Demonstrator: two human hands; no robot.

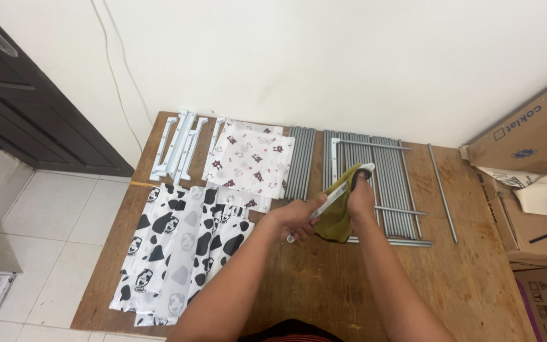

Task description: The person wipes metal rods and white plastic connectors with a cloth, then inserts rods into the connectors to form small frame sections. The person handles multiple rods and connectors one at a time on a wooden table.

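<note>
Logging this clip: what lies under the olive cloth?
Under the olive cloth runs a white plastic bar, gripped by the left hand; the right hand presses the cloth on it. Grey metal rods lie beneath. The bar's middle is covered.

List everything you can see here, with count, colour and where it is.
Board: one, brown wood, on the tiled floor by the wall.
Brackets: several, white, board's far left.
Cow-print fabric: a stack, black and white, near left.
Small-print fabric: one piece, white, far middle.
Rods: many, grey, far right; one lies apart further right.
Boxes: three, cardboard, right edge.
Door: one, dark, upper left.
Cloth: one, olive, in right hand.
White bar: one, in both hands.
Left hand: grips bar.
Right hand: holds cloth on bar.
</note>
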